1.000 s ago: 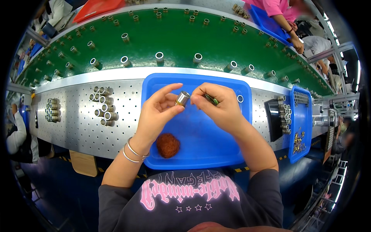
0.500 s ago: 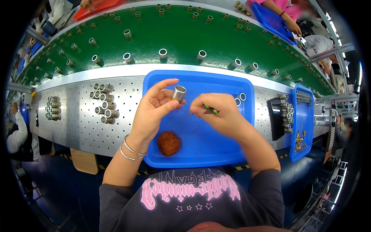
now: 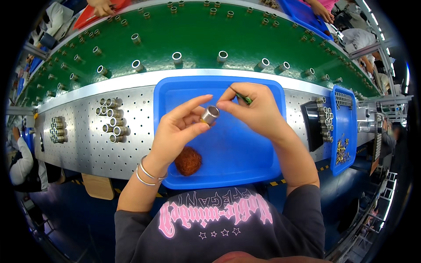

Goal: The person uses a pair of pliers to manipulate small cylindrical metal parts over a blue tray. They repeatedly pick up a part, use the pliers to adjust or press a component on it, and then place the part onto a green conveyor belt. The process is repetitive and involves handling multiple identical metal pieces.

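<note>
My left hand (image 3: 174, 129) pinches a short, hollow metal sleeve (image 3: 210, 115) between thumb and fingers, its open end tilted up and to the right. A thin yellowish edge shows at its lower end. Just beyond the sleeve's mouth, my right hand (image 3: 258, 109) is closed on a slim green tool (image 3: 244, 98) with a thin dark end pointing up and left; its kind is not clear. The right fingertips are close to the sleeve's rim; whether they touch cannot be made out. Both hands are above a blue tray (image 3: 215, 79). A reddish-brown fibrous ball (image 3: 188, 161) lies in its near left part.
Beyond the tray runs a green belt (image 3: 193, 35) carrying many upright sleeves. Grouped sleeves (image 3: 115, 120) stand on the perforated metal table (image 3: 83, 140) at left. At right are a black stand (image 3: 312, 125), more sleeves and a second blue tray (image 3: 340, 164) with small brass-coloured parts. Co-workers' hands (image 3: 101, 7) show at the back.
My right hand has moved up with the green tool, close to the sleeve's mouth. The sleeve has shifted slightly right and tilted. Two rings in the tray's right side are no longer visible.
</note>
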### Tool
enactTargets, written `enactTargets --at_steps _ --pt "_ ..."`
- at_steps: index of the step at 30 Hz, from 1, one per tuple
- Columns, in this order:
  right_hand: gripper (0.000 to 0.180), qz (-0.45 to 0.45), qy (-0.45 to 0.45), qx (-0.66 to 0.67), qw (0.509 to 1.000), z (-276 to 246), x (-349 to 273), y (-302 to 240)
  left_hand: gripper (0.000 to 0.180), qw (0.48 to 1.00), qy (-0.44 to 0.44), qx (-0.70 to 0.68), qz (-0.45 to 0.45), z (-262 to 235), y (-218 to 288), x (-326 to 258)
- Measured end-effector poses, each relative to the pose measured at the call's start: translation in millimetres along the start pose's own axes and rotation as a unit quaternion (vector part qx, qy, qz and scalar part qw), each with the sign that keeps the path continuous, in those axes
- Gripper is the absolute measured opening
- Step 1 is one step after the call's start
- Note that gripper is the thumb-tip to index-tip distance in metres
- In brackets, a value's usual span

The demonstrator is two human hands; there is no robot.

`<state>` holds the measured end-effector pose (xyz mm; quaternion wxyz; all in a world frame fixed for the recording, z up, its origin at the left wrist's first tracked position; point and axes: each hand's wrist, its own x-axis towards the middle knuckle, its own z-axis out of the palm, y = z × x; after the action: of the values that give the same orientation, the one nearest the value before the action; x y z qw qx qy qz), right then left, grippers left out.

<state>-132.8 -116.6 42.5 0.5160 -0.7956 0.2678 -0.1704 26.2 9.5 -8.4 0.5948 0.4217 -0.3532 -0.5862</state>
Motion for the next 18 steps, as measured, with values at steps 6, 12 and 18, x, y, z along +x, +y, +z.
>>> enactTargets --at_steps 6,12,18 --pt "0.011 0.015 0.022 0.134 0.991 4.6 -3.4 7.4 0.05 0.986 0.064 -0.134 -0.068 -0.5 1.7 2.0" --pt "0.01 -0.007 0.029 0.156 0.987 9.8 0.3 11.2 0.047 0.972 0.049 -0.219 -0.069 -5.1 0.8 3.8" --pt "0.009 -0.052 0.03 0.228 0.972 14.8 0.9 9.8 0.05 0.982 0.061 -0.173 -0.047 -2.5 -3.0 6.5"
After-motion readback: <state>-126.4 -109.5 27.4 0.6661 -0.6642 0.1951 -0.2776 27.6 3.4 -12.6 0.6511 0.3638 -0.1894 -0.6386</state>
